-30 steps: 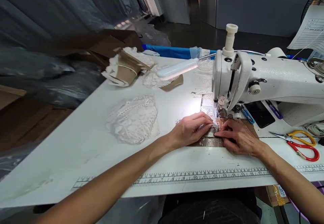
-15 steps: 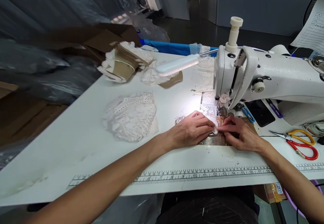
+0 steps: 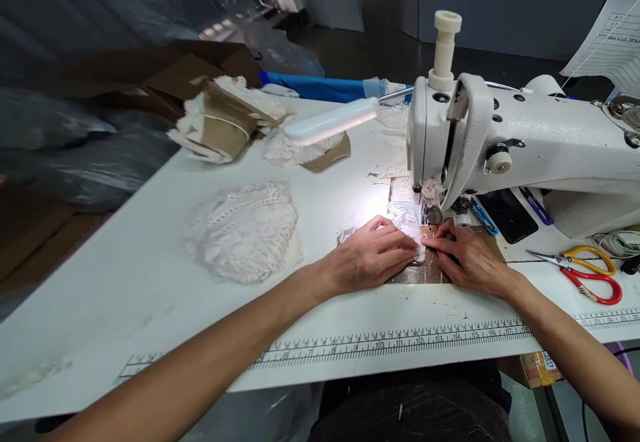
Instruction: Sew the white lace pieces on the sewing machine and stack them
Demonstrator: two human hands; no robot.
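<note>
A white lace piece (image 3: 411, 227) lies under the needle area of a white sewing machine (image 3: 453, 139), lit by its lamp. My left hand (image 3: 377, 252) rests over the lace from the left, fingers together and bent, holding it against the machine bed. From the right, my right hand (image 3: 465, 255) pinches at the lace's near right edge, thumb and forefinger close to my left fingertips. Brown tape (image 3: 427, 274) covers the bed beneath both hands. The fingers hide part of the lace, and the needle tip is too small to make out.
More white lace (image 3: 245, 232) lies to the left. Behind it is a tied lace bundle with brown card (image 3: 225, 129). At right are scissors (image 3: 585, 272), a black phone (image 3: 507, 215) and a blue thread snipper (image 3: 484, 217). A printed ruler (image 3: 380, 345) runs along the front edge.
The whole view has shifted slightly, so table and machine sit further left. Both hands keep nearly the same place at the lace; the right fingers have moved only a little.
</note>
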